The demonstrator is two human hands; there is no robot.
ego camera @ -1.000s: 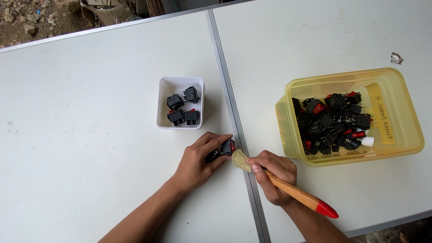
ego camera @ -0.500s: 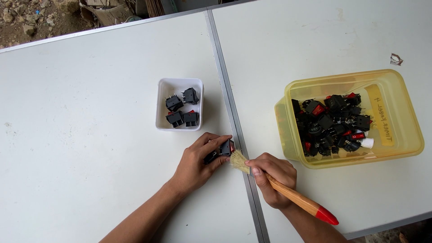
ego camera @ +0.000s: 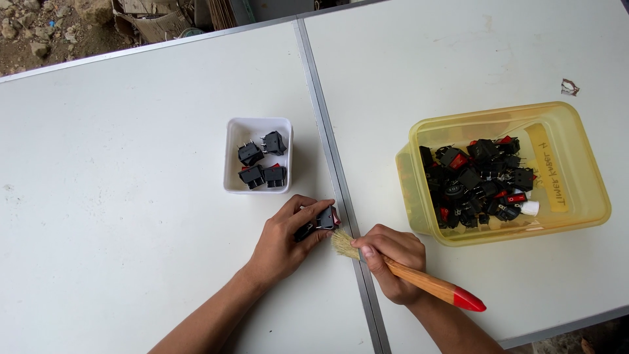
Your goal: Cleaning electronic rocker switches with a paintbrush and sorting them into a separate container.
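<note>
Nearest the viewer, the right hand (ego camera: 392,265) is closed in a full grip around a paintbrush with a pale wooden handle, red-dipped end and short tan bristles (ego camera: 419,280); the fingers wrap the handle close to the bristle end, a hold that appears to give fine control over the tip, while the red end trails back toward the table edge. The bristles lie just beside, and seem to touch, the small black rocker switch with a red face (ego camera: 321,219) pinched in the left hand (ego camera: 286,241). The fingers (ego camera: 308,206) of that hand are curled narrowly around the switch, thumb below and fingertips above, holding it steady over the grey metal seam (ego camera: 327,131) where the two white tabletops (ego camera: 118,164) meet, with the red face turned toward the brush. Just beyond the left hand stands a small white square plastic tray (ego camera: 257,126) holding four black switches, set within easy reach. Farther right, well apart from the tray, a translucent yellow rectangular plastic tub (ego camera: 576,196) holds a dense heap of black and red switches with one white part; a yellow tape label runs along its inner wall.
</note>
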